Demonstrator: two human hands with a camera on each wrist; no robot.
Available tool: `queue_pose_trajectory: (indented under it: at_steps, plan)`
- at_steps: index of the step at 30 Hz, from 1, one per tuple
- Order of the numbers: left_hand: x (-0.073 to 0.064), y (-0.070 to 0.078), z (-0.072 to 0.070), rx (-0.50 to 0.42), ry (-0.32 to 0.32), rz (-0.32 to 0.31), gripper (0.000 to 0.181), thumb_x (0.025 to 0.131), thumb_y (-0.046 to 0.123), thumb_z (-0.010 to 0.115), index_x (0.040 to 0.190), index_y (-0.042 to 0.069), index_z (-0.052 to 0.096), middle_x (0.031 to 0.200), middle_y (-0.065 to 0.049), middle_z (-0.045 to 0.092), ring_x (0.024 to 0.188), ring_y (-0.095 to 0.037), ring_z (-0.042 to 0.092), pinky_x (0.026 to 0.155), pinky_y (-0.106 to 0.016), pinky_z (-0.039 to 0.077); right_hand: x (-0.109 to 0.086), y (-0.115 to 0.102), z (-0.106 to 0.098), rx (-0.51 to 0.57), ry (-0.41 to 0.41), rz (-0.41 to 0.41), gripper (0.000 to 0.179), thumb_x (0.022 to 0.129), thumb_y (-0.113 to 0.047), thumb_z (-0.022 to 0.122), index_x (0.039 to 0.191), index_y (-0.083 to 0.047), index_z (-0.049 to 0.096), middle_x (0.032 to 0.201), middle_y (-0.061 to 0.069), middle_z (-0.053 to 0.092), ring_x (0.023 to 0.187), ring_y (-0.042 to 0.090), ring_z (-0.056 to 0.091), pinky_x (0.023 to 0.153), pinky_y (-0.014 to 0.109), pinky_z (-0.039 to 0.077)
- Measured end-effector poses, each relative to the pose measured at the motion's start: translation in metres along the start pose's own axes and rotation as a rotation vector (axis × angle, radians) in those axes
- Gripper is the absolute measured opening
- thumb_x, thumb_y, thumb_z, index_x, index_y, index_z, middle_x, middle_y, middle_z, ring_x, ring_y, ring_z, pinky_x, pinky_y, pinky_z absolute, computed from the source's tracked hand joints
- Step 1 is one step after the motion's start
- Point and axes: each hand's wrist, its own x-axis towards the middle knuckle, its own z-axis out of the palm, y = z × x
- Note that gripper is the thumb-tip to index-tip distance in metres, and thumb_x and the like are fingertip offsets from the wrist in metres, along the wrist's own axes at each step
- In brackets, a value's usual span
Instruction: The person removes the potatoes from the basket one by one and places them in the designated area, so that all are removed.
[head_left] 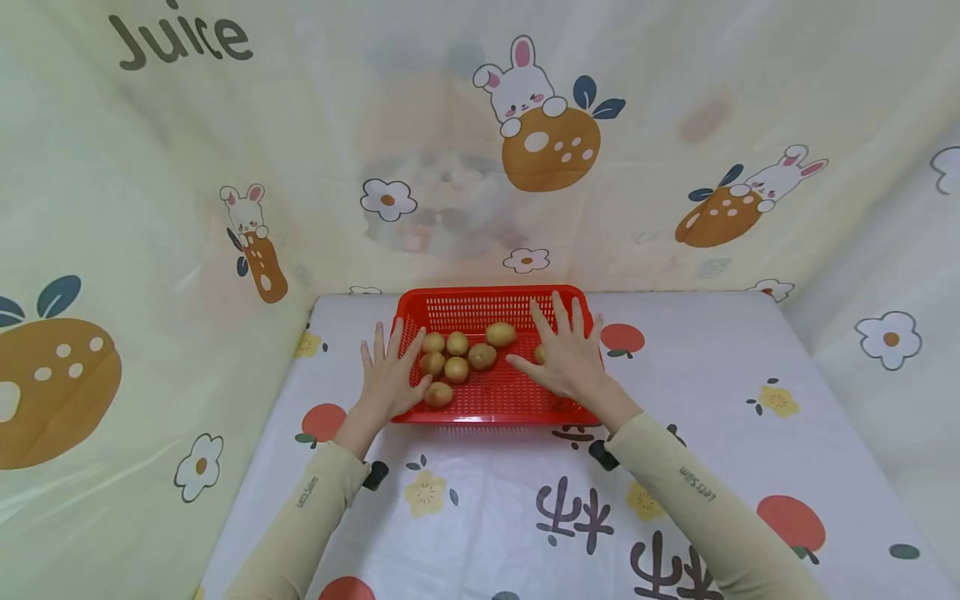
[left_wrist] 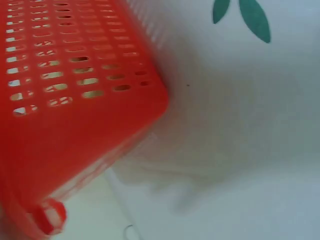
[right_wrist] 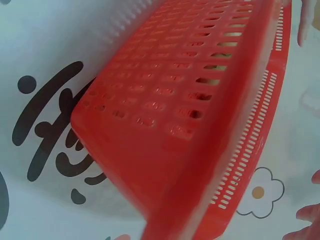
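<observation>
Seven potatoes [head_left: 456, 369] show whole inside a red basket [head_left: 510, 396], most of them in its left half; one more potato [head_left: 539, 354] lies toward the right end, partly hidden behind the right hand [head_left: 572, 362]. The basket is rectangular, with slotted walls, and stands upright at the far edge of the table [head_left: 697, 400], nearer to the far left corner than to the far right one. Its long axis runs from left to right, about parallel with the table's far edge. Most potatoes look nearly round; the one closest to the basket's far wall is longer and lies sideways, its right end slightly raised in the head view.

The left hand [head_left: 386, 379] is over the left end of the basket, the right hand over the right end. Both have the fingers straight and widely spread, pointing toward the far edge. Whether they touch the rim, I cannot tell.

The hands hide parts of both short walls. The left wrist view shows a basket corner, cut off by the picture's edge, with only a blurred bit of hand at the lower left. In the right wrist view the rim is blurred, and only pieces of fingers enter at the right edge.
</observation>
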Motion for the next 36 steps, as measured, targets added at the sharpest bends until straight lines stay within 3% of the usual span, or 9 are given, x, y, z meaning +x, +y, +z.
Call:
queue_pose_trajectory:
  at_steps: [7,11,15,18,23,28,36]
  plan:
    - [0.0,-0.005,0.009,-0.029,-0.001,-0.004,0.074,0.079,0.027,0.06,0.148,0.02,0.031,0.154,-0.018,0.014,0.138,-0.046,0.007,0.101,-0.068,0.016,0.0,0.008,0.002,0.034,-0.011,-0.01,0.098,0.077,-0.077,0.04,0.152,-0.021,0.013,0.156,0.018,0.004,0.139,0.046,0.004,0.101,0.071,0.003]
    - [0.001,-0.008,0.012,-0.123,0.015,0.009,0.081,0.071,0.015,0.06,0.147,0.017,0.033,0.153,-0.021,0.016,0.137,-0.046,0.011,0.1,-0.067,0.023,0.0,0.012,0.004,0.096,-0.026,-0.046,0.093,0.08,-0.072,0.044,0.152,-0.02,0.016,0.156,0.017,0.002,0.139,0.045,0.005,0.103,0.069,0.007]
    - [0.001,-0.01,0.015,-0.224,0.003,-0.001,0.087,0.065,0.006,0.059,0.147,0.016,0.031,0.154,-0.019,0.015,0.138,-0.045,0.012,0.09,-0.063,0.04,0.001,0.016,0.005,0.159,-0.066,-0.083,0.089,0.083,-0.067,0.046,0.152,-0.02,0.016,0.156,0.016,0.003,0.139,0.044,0.006,0.104,0.067,0.013]
    - [0.002,-0.011,0.016,-0.284,-0.011,-0.014,0.09,0.065,0.003,0.059,0.148,0.017,0.029,0.155,-0.016,0.011,0.139,-0.042,0.01,0.08,-0.062,0.045,0.004,0.02,0.003,0.224,-0.082,-0.108,0.084,0.086,-0.06,0.049,0.151,-0.018,0.017,0.156,0.017,0.006,0.139,0.044,0.01,0.104,0.065,0.017]
    - [0.004,-0.013,0.017,-0.337,-0.006,-0.015,0.09,0.064,0.0,0.061,0.147,0.016,0.031,0.156,-0.015,0.011,0.139,-0.041,0.012,0.081,-0.063,0.045,0.012,0.028,-0.003,0.364,-0.128,-0.117,0.078,0.089,-0.052,0.05,0.15,-0.014,0.021,0.155,0.018,0.009,0.139,0.041,0.015,0.102,0.063,0.024]
    - [0.003,-0.012,0.018,-0.365,0.0,-0.01,0.09,0.062,-0.002,0.061,0.146,0.011,0.032,0.155,-0.015,0.012,0.139,-0.039,0.017,0.088,-0.06,0.043,0.022,0.036,-0.005,0.51,-0.217,-0.091,0.076,0.09,-0.046,0.052,0.149,-0.008,0.023,0.153,0.02,0.015,0.14,0.037,0.015,0.105,0.06,0.024]
    - [-0.006,-0.016,0.021,-0.393,0.043,-0.021,0.087,0.059,-0.004,0.058,0.143,-0.005,0.031,0.154,-0.016,0.018,0.138,-0.035,0.022,0.105,-0.05,0.031,0.033,0.039,0.008,0.611,-0.288,0.065,0.069,0.091,-0.036,0.054,0.145,-0.002,0.028,0.148,0.02,0.03,0.134,0.037,0.028,0.106,0.055,0.026]
